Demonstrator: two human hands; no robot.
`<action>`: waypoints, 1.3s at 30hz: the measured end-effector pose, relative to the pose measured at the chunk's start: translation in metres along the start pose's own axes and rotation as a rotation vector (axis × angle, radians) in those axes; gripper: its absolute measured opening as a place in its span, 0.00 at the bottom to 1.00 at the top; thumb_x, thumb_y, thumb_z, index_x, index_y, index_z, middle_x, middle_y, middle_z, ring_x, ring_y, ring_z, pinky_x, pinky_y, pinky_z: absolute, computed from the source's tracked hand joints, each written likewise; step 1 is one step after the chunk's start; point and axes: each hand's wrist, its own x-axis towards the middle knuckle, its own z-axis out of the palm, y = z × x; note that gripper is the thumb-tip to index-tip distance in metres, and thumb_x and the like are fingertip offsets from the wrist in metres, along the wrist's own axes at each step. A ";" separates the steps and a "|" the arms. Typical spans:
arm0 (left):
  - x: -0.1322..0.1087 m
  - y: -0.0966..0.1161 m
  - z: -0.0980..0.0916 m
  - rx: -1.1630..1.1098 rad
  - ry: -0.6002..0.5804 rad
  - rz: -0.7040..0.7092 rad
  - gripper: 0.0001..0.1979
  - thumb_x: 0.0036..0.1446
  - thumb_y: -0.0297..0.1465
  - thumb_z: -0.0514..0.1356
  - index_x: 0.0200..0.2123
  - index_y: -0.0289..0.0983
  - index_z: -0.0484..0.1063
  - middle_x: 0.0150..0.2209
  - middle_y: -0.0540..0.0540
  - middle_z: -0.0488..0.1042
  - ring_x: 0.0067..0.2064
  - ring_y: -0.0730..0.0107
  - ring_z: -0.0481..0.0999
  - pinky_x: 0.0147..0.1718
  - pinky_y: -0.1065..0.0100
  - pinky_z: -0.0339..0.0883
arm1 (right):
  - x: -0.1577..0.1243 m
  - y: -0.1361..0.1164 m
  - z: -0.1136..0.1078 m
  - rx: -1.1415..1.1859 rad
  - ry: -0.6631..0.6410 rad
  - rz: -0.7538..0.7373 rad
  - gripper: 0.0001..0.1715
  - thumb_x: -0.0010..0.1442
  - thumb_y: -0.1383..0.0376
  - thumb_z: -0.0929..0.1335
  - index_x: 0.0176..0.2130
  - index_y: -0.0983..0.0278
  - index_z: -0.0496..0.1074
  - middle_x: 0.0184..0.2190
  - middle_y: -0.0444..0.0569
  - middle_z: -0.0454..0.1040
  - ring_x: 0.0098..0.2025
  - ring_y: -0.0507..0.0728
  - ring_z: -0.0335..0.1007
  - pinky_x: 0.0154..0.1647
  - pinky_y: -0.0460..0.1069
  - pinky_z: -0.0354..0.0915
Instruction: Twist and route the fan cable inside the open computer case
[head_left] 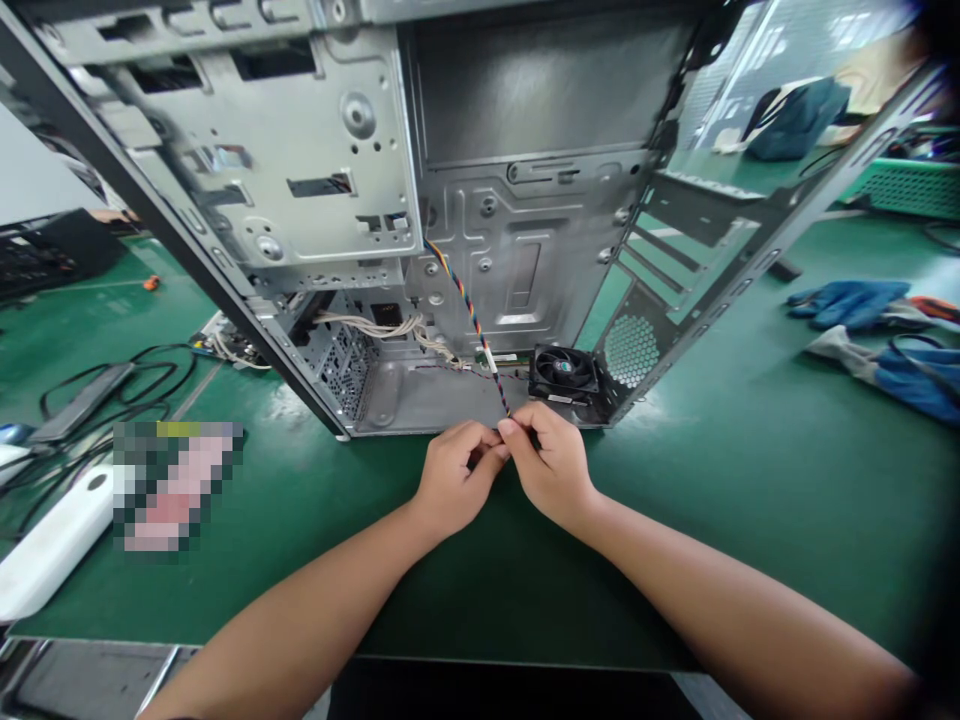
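A twisted multicoloured cable (472, 315) with a white label runs down from the drive cage (330, 130) of an open computer case (510, 240). Its lower end is pinched in my right hand (551, 460), just in front of the case's bottom edge. My left hand (459, 475) is closed at the same spot, fingertips against the right hand's; the cable's tip is hidden between them. Behind my right hand, a black cooling fan (564, 372) rests on the case floor. White-sleeved wires (367, 323) hang inside at the left.
On the left lie a white power strip (56, 540), a black adapter (86, 400) with tangled cords, and a blurred-out item (180, 490). Blue gloves (926, 375) and a green basket (915, 188) are at the right. The green table (720, 480) ends close to my body.
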 end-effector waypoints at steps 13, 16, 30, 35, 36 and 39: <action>0.004 -0.004 -0.001 -0.161 -0.053 -0.102 0.13 0.59 0.36 0.58 0.25 0.36 0.66 0.22 0.53 0.63 0.26 0.76 0.61 0.28 0.72 0.56 | 0.001 0.001 0.000 0.014 0.004 0.014 0.14 0.62 0.65 0.64 0.25 0.61 0.60 0.20 0.40 0.62 0.23 0.50 0.58 0.25 0.47 0.56; 0.004 -0.003 -0.002 -0.064 0.003 -0.002 0.12 0.59 0.34 0.59 0.25 0.36 0.68 0.25 0.52 0.66 0.28 0.74 0.64 0.30 0.71 0.58 | 0.001 0.001 0.001 0.014 0.014 0.013 0.15 0.62 0.64 0.64 0.24 0.61 0.61 0.19 0.40 0.63 0.22 0.50 0.58 0.25 0.47 0.56; 0.003 -0.002 0.001 -0.065 0.031 -0.055 0.07 0.57 0.29 0.60 0.27 0.36 0.68 0.24 0.53 0.68 0.27 0.76 0.65 0.29 0.72 0.59 | -0.001 0.002 0.000 0.021 -0.004 0.017 0.14 0.62 0.65 0.64 0.25 0.61 0.61 0.20 0.40 0.62 0.23 0.49 0.58 0.25 0.46 0.56; 0.004 0.000 0.000 -0.083 0.006 -0.069 0.09 0.58 0.30 0.59 0.26 0.36 0.68 0.24 0.53 0.66 0.27 0.76 0.64 0.28 0.72 0.57 | 0.000 0.001 0.001 0.026 -0.011 0.013 0.13 0.63 0.65 0.63 0.26 0.61 0.61 0.21 0.41 0.62 0.24 0.50 0.58 0.26 0.46 0.56; 0.005 0.000 -0.001 -0.093 0.001 -0.075 0.09 0.58 0.30 0.59 0.26 0.36 0.67 0.24 0.53 0.66 0.27 0.76 0.63 0.28 0.72 0.57 | 0.000 0.001 0.001 0.027 -0.013 0.014 0.13 0.63 0.65 0.63 0.26 0.61 0.61 0.21 0.41 0.62 0.24 0.50 0.58 0.26 0.46 0.56; 0.005 0.000 -0.001 -0.128 -0.016 -0.097 0.09 0.58 0.29 0.59 0.25 0.36 0.67 0.24 0.53 0.65 0.26 0.76 0.62 0.28 0.72 0.57 | 0.000 0.001 0.001 0.028 -0.017 0.018 0.13 0.63 0.65 0.63 0.26 0.61 0.61 0.21 0.41 0.62 0.24 0.50 0.57 0.26 0.46 0.55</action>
